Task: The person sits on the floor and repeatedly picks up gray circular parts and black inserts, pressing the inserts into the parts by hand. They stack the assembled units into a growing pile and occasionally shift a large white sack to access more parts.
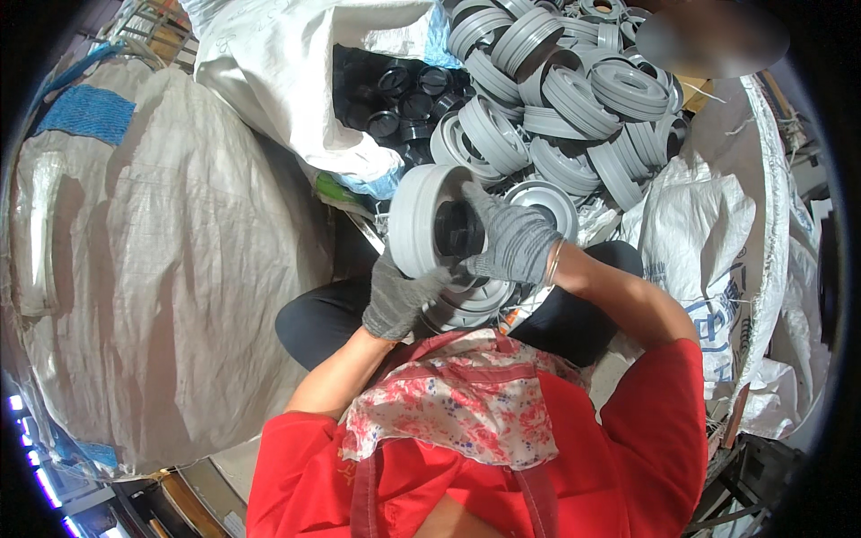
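A round grey plastic part with a ribbed rim [413,220] is held tilted on its side above my lap. My left hand [404,296], in a grey knit glove, grips its lower edge. My right hand [518,235], gloved too, closes on its right side, thumb and fingers at the rim and the opening. Inside that opening sits a black plastic piece [459,229], partly hidden by my right fingers. Below my hands, more grey round parts [466,305] lie between my legs. Another grey round part [547,202] lies just beyond my right hand.
A large heap of grey round parts [574,99] rises in front. Beside it, an opened white woven sack [269,81] holds several black caps [417,106]. A bulky white sack [170,260] stands at my left, another woven sack [708,215] at my right. A blurred patch covers the upper right.
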`<action>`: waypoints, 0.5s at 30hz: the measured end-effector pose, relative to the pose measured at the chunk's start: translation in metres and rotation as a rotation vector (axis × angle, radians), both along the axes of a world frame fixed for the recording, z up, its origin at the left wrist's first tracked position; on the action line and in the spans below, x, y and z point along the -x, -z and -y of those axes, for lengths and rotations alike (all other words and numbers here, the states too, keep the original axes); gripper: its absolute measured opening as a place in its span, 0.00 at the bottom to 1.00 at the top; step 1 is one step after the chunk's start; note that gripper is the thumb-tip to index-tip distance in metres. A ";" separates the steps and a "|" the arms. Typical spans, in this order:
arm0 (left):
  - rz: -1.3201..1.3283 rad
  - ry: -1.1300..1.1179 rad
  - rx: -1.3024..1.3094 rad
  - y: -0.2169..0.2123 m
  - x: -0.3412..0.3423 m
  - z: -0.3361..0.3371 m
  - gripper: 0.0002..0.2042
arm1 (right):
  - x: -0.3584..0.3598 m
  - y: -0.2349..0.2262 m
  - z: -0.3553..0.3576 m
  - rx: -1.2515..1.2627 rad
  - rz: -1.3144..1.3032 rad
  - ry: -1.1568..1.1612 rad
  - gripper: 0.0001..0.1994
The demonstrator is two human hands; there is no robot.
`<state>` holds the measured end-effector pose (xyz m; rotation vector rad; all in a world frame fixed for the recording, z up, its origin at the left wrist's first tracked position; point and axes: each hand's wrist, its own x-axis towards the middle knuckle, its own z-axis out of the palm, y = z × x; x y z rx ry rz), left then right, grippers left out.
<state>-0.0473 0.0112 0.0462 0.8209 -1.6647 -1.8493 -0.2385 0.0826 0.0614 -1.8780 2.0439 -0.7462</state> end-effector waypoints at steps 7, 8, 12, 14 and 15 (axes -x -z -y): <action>0.034 0.016 -0.129 -0.007 0.002 -0.004 0.28 | 0.009 0.001 -0.003 -0.307 0.228 -0.051 0.39; 0.024 0.033 -0.079 -0.005 0.003 -0.007 0.28 | 0.006 0.037 -0.010 0.249 -0.192 -0.035 0.39; 0.020 0.060 0.196 0.002 0.008 -0.015 0.30 | 0.018 0.058 -0.013 -0.242 0.716 -0.069 0.31; 0.091 0.079 0.390 -0.007 0.011 -0.016 0.30 | 0.033 0.068 -0.008 -0.346 0.805 0.077 0.28; 0.068 0.144 0.161 -0.013 0.007 -0.019 0.32 | 0.045 0.073 0.002 -0.279 0.582 0.136 0.26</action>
